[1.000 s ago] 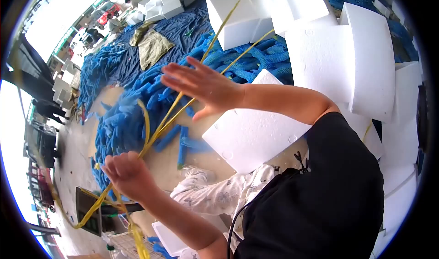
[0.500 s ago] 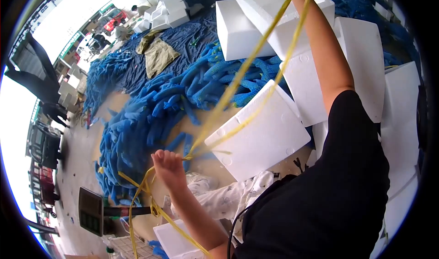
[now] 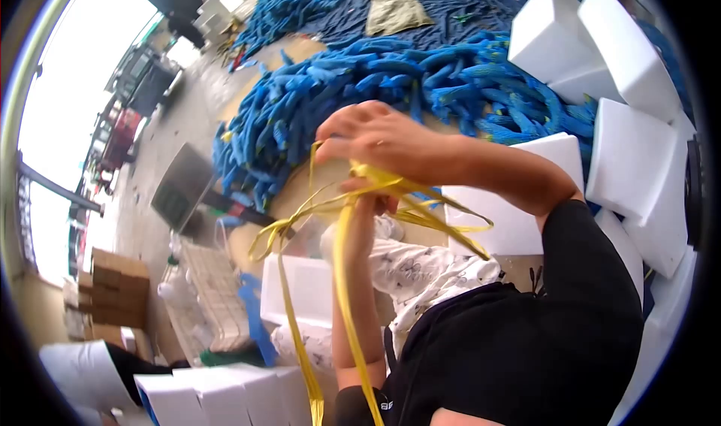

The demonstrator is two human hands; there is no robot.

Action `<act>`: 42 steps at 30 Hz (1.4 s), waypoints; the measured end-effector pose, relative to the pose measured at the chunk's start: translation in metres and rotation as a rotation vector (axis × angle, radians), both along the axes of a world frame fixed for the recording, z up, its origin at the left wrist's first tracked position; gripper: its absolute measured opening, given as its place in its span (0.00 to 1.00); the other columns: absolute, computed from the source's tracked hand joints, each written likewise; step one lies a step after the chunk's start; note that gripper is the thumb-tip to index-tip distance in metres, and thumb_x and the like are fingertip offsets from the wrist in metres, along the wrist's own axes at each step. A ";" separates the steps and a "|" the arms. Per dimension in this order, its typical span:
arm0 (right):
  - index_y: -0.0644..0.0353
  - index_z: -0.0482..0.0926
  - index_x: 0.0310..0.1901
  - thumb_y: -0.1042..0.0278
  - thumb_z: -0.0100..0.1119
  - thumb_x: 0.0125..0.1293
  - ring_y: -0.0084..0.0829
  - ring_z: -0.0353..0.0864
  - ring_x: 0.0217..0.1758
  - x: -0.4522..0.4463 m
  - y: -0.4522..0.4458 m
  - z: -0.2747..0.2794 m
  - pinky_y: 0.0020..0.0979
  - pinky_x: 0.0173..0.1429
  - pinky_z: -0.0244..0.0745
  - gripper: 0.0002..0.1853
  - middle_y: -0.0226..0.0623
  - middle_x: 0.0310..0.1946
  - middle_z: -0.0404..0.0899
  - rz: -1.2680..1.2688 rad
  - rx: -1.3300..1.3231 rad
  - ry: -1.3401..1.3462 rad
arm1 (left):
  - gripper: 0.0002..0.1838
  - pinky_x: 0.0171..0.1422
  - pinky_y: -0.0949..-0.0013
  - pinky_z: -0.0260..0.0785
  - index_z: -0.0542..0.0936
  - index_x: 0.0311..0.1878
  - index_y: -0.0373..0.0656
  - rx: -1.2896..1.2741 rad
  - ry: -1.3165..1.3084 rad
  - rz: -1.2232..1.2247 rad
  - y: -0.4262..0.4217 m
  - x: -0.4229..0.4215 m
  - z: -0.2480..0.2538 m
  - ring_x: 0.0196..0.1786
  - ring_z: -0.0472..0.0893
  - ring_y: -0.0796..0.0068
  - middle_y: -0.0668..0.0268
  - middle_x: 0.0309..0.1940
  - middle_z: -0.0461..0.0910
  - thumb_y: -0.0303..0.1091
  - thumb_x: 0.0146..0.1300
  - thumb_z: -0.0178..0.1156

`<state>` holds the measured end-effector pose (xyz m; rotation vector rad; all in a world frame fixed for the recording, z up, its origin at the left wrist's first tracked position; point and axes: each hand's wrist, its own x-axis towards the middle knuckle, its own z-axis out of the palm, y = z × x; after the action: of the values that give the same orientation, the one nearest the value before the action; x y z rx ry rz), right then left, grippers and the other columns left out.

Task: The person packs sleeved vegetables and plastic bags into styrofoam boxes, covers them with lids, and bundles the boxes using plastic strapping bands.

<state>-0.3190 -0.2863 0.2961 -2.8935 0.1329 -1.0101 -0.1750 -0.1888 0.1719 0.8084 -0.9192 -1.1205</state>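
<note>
My right hand (image 3: 383, 142) reaches in from the right, its fingers curled round a bunched yellow plastic twine (image 3: 375, 174). Just below it, my left hand (image 3: 366, 193) comes up from the bottom, closed on the same twine and partly hidden by the loops and my right hand. Twine loops stick out to both sides of the hands, and two long strands hang past my left forearm to the bottom edge. Behind the hands lies a heap of blue mesh-like pieces (image 3: 375, 69).
White foam boxes (image 3: 635, 159) are piled at the right, and more (image 3: 218, 396) stand at the bottom. A scale-like display (image 3: 184, 188) on a pole, a pale crate (image 3: 218, 298) and cardboard boxes (image 3: 120, 287) are at the left. Part of another person (image 3: 86, 373) shows at the lower left.
The view has turned to the left and down. My right hand has come down from the top edge to my left hand, and the stretched twine is now bunched in loops.
</note>
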 end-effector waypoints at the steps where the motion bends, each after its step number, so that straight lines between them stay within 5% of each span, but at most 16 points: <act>1: 0.49 0.70 0.62 0.56 0.61 0.62 0.45 0.64 0.68 -0.003 -0.012 0.001 0.47 0.71 0.55 0.26 0.43 0.61 0.69 0.062 0.224 0.121 | 0.19 0.32 0.74 0.58 0.76 0.41 0.40 -0.045 0.070 -0.115 0.003 -0.008 0.018 0.29 0.67 0.80 0.71 0.28 0.71 0.49 0.71 0.50; 3: 0.48 0.67 0.65 0.57 0.61 0.62 0.46 0.61 0.70 -0.009 -0.018 -0.008 0.49 0.75 0.49 0.29 0.44 0.64 0.67 0.303 0.802 -0.004 | 0.25 0.29 0.69 0.58 0.74 0.27 0.44 0.259 0.136 0.200 0.007 0.024 -0.009 0.27 0.68 0.80 0.72 0.25 0.73 0.53 0.74 0.42; 8: 0.39 0.60 0.70 0.69 0.55 0.61 0.36 0.64 0.70 0.019 0.090 -0.004 0.49 0.78 0.46 0.34 0.38 0.67 0.64 0.731 0.064 -0.129 | 0.29 0.43 0.53 0.70 0.81 0.35 0.36 0.751 -1.159 0.270 0.018 0.013 0.001 0.36 0.81 0.47 0.47 0.31 0.81 0.57 0.68 0.47; 11: 0.36 0.57 0.70 0.70 0.49 0.61 0.29 0.72 0.49 0.073 0.099 -0.034 0.43 0.71 0.54 0.35 0.32 0.43 0.71 0.721 -0.291 -0.037 | 0.23 0.49 0.51 0.70 0.82 0.39 0.38 0.727 -1.279 0.042 0.025 0.011 -0.001 0.43 0.80 0.43 0.45 0.36 0.81 0.51 0.66 0.52; 14: 0.44 0.76 0.56 0.74 0.56 0.54 0.32 0.73 0.17 0.128 0.047 -0.039 0.35 0.42 0.72 0.25 0.27 0.12 0.69 0.397 -0.081 -0.101 | 0.18 0.49 0.58 0.70 0.79 0.45 0.38 0.170 -1.070 0.078 0.069 0.016 -0.027 0.43 0.81 0.54 0.49 0.37 0.81 0.45 0.67 0.55; 15: 0.46 0.81 0.47 0.70 0.56 0.59 0.31 0.80 0.20 0.133 0.017 -0.034 0.36 0.33 0.72 0.14 0.33 0.17 0.78 0.067 -0.122 -0.031 | 0.17 0.49 0.61 0.70 0.78 0.48 0.38 0.533 -1.004 -0.216 0.089 0.024 0.010 0.43 0.81 0.60 0.52 0.38 0.82 0.43 0.68 0.56; 17: 0.52 0.83 0.35 0.64 0.56 0.61 0.41 0.83 0.30 0.125 -0.027 -0.053 0.38 0.36 0.76 0.08 0.42 0.26 0.82 -0.152 0.163 0.214 | 0.13 0.50 0.68 0.67 0.77 0.45 0.37 0.453 -0.612 0.190 0.126 0.038 0.005 0.41 0.75 0.71 0.65 0.39 0.80 0.38 0.70 0.54; 21: 0.55 0.84 0.43 0.63 0.56 0.58 0.42 0.82 0.41 0.088 0.026 -0.108 0.36 0.47 0.75 0.13 0.43 0.35 0.84 0.166 0.638 1.031 | 0.12 0.58 0.65 0.67 0.74 0.49 0.36 0.053 -0.619 0.817 0.127 0.060 -0.013 0.44 0.78 0.65 0.57 0.41 0.78 0.33 0.73 0.46; 23: 0.60 0.83 0.45 0.63 0.53 0.65 0.28 0.78 0.36 0.083 0.057 -0.164 0.30 0.47 0.73 0.14 0.37 0.35 0.83 0.693 1.081 1.062 | 0.14 0.54 0.60 0.70 0.71 0.52 0.41 0.038 0.391 0.665 0.111 0.034 0.008 0.39 0.78 0.61 0.57 0.34 0.76 0.40 0.74 0.45; 25: 0.61 0.81 0.49 0.59 0.48 0.70 0.26 0.78 0.36 0.087 0.068 -0.164 0.28 0.47 0.74 0.17 0.37 0.36 0.83 0.854 1.180 1.250 | 0.11 0.24 0.73 0.64 0.69 0.46 0.47 -0.272 0.525 0.372 0.114 0.036 0.008 0.18 0.64 0.78 0.69 0.20 0.63 0.44 0.75 0.45; 27: 0.65 0.79 0.52 0.52 0.41 0.74 0.23 0.81 0.38 0.075 0.043 -0.121 0.26 0.46 0.75 0.24 0.37 0.35 0.84 0.705 1.621 1.075 | 0.12 0.19 0.77 0.51 0.69 0.44 0.48 -0.251 0.483 0.589 0.126 0.049 0.023 0.16 0.57 0.83 0.72 0.18 0.59 0.45 0.75 0.44; 30: 0.60 0.81 0.38 0.54 0.53 0.69 0.16 0.74 0.29 0.062 -0.003 -0.105 0.17 0.35 0.68 0.16 0.30 0.27 0.80 0.302 1.411 0.020 | 0.15 0.18 0.78 0.45 0.63 0.32 0.49 -0.175 0.374 0.887 0.158 0.089 0.023 0.14 0.51 0.86 0.76 0.15 0.55 0.44 0.75 0.43; 33: 0.60 0.62 0.65 0.45 0.69 0.53 0.33 0.61 0.68 0.083 0.043 -0.076 0.35 0.70 0.52 0.43 0.39 0.63 0.64 0.465 0.872 -0.285 | 0.14 0.18 0.78 0.44 0.64 0.33 0.49 -0.160 0.436 0.761 0.140 0.078 0.039 0.14 0.52 0.85 0.75 0.16 0.56 0.44 0.76 0.43; 35: 0.58 0.42 0.75 0.50 0.76 0.48 0.35 0.45 0.77 0.113 0.108 -0.086 0.39 0.77 0.37 0.61 0.45 0.72 0.52 0.945 1.371 0.118 | 0.13 0.19 0.78 0.45 0.65 0.36 0.49 -0.322 0.354 0.603 0.117 0.053 0.060 0.15 0.53 0.85 0.74 0.17 0.57 0.45 0.75 0.44; 38: 0.62 0.66 0.62 0.64 0.68 0.60 0.18 0.75 0.38 0.120 0.144 -0.127 0.23 0.40 0.73 0.31 0.28 0.30 0.76 0.801 1.412 0.870 | 0.11 0.22 0.76 0.51 0.67 0.38 0.47 -0.350 0.046 1.139 0.134 0.083 0.088 0.17 0.58 0.82 0.71 0.18 0.61 0.43 0.74 0.47; 42: 0.63 0.80 0.44 0.69 0.62 0.65 0.16 0.74 0.32 0.088 0.118 -0.127 0.23 0.38 0.69 0.09 0.34 0.29 0.79 0.763 1.096 0.478 | 0.09 0.28 0.65 0.66 0.69 0.39 0.41 0.198 -1.182 1.314 0.180 0.138 0.043 0.25 0.73 0.71 0.64 0.25 0.74 0.35 0.68 0.56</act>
<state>-0.2306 -0.1685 0.1689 -1.8114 -0.2856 -0.0184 -0.0371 -0.0085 0.2150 1.9036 -0.8742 0.5479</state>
